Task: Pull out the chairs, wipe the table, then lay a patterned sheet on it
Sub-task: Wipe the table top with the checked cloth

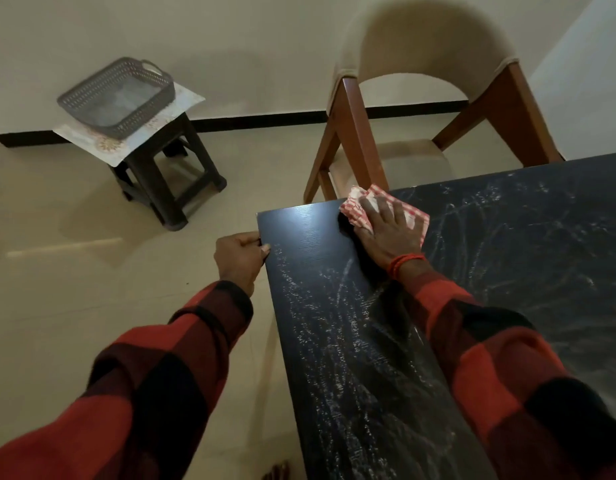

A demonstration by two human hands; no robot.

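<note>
The black table [334, 341] fills the lower right, its top streaked with white smears. My right hand [386, 230] presses flat on a red-and-white checked cloth [355, 209] near the table's far left corner. My left hand [239, 259] grips the table's left edge, thumb on top. A beige upholstered chair [420, 64] with brown wooden legs stands beyond the table's far end, a little away from it. A patterned sheet [102, 143] lies on a dark stool [168, 174] at the left, under a basket.
A grey perforated plastic basket [119, 95] sits on the sheet on the stool. Pale tiled floor [74, 271] stretches to the left of the table. A cream wall with a black skirting runs behind.
</note>
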